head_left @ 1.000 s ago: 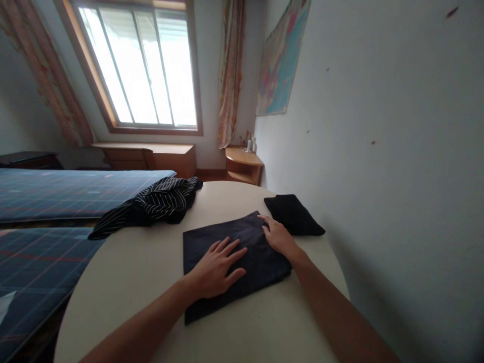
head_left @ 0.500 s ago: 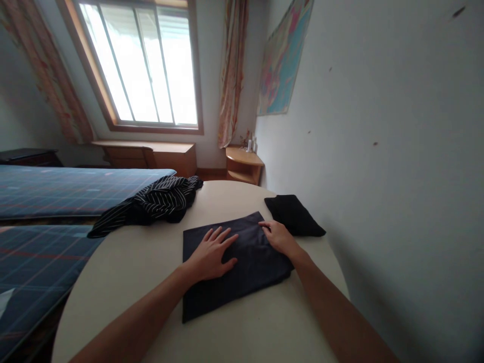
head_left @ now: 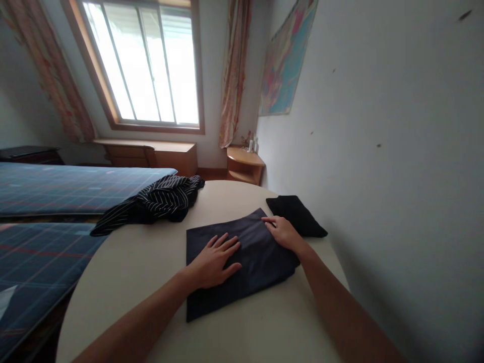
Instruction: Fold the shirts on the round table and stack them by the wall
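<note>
A dark navy folded garment (head_left: 251, 257) lies flat on the round cream table (head_left: 151, 282), with slight creases near its upper right. My left hand (head_left: 216, 262) rests palm down on its left half, fingers spread. At the garment's upper right edge is my right hand (head_left: 282, 232), its thumb and forefinger drawn close together on the cloth; the other fingers are mostly hidden. Just beyond that hand, a black folded cloth (head_left: 298, 214) sits by the table's right edge. A black garment with white stripes (head_left: 162, 199) lies crumpled at the far left edge, partly hanging over it.
Beds with blue plaid covers (head_left: 45, 189) stand left of the table. A white wall (head_left: 397, 201) runs close along the right side. Beyond the table are a wooden desk (head_left: 174, 147) beneath the window and a small corner shelf (head_left: 245, 157).
My right hand and the garment's upper right corner have shifted slightly away from me. My left hand has slid a little toward me on the cloth. The view has drifted slightly.
</note>
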Tool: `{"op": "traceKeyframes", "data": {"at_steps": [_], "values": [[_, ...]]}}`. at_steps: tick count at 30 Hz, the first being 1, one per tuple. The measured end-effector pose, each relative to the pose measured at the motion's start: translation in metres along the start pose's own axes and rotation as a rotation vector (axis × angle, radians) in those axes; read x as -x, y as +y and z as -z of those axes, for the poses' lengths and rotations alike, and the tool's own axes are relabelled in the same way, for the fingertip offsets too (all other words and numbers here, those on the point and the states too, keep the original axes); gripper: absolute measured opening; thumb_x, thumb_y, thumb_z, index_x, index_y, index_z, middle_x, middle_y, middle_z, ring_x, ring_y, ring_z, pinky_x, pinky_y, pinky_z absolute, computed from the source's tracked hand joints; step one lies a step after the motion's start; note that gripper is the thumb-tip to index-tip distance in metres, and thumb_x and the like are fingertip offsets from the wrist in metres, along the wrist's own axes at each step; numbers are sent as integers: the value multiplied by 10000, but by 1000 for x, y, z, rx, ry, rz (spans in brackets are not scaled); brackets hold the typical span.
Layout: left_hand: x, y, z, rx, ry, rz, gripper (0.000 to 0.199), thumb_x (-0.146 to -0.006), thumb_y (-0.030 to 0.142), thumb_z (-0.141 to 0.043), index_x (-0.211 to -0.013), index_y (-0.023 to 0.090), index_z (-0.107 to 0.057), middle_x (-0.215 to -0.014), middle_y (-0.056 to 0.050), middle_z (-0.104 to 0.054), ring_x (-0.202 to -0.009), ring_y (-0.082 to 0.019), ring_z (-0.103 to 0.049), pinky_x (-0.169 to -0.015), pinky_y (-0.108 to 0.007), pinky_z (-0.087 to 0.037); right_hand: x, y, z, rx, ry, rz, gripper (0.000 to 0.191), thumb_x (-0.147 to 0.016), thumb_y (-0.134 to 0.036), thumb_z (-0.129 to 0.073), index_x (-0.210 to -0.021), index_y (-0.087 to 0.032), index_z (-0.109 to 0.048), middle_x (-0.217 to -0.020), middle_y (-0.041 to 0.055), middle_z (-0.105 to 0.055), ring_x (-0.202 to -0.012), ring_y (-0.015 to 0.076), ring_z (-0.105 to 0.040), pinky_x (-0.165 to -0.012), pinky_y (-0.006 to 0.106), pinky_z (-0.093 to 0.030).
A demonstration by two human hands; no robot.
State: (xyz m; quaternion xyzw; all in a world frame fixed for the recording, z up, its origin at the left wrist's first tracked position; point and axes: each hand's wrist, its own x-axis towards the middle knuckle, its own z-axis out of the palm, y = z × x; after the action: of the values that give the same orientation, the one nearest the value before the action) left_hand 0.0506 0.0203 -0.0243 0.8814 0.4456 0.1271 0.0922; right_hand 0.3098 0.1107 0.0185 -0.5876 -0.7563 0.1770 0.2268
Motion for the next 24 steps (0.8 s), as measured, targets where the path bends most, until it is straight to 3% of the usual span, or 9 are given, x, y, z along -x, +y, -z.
{"op": "traceKeyframes", "data": {"at_steps": [4,7,11,16,20,24], "values": [[2,-15,15,18,96,34,427,-960,453,-461,-1306,261,-622,-1385,-51,-600,-1303,-266,-507,-1122,-422,-341,-1,-18,12,20,15,62,341,-930,-232,-531,-1214,-145,-700,-1251,101,-688,-1175,206,-625,-1044,279,-422],[8,-33,29,53,158,147,346,-929,395,-486,-1153,238,-698,-1186,-67,-704,-1125,-271,-615,-1003,-396,-442,2,-38,19,49,23,113,336,-930,-240,-539,-1213,-160,-701,-1245,97,-689,-1166,209,-622,-1050,282,-413],[17,-57,40,205,202,297,350,-899,434,-508,-1077,227,-728,-1071,-78,-744,-993,-292,-671,-892,-380,-488,4,-69,24,154,-6,168,322,-934,-243,-549,-1210,-171,-698,-1239,101,-676,-1160,210,-610,-1053,281,-402],[20,-78,40,593,268,335,422,-809,577,-611,-976,211,-738,-978,-73,-763,-913,-283,-689,-834,-364,-512,7,-113,20,269,-45,219,264,-935,-238,-565,-1143,-184,-717,-1233,110,-652,-1126,219,-614,-1020,302,-428],[20,-91,39,917,265,442,589,-683,682,-687,-983,174,-698,-933,-85,-761,-870,-270,-705,-801,-380,-538,13,-151,6,274,-112,286,276,-919,-247,-592,-1159,-160,-697,-1236,137,-626,-1100,225,-621,-994,329,-450],[24,-104,41,924,358,523,623,-618,655,-734,-985,156,-658,-847,-72,-746,-748,-225,-691,-673,-335,-526,21,-180,-19,272,-195,351,305,-919,-243,-580,-1186,-134,-677,-1258,178,-598,-1103,244,-628,-960,347,-482]]}}
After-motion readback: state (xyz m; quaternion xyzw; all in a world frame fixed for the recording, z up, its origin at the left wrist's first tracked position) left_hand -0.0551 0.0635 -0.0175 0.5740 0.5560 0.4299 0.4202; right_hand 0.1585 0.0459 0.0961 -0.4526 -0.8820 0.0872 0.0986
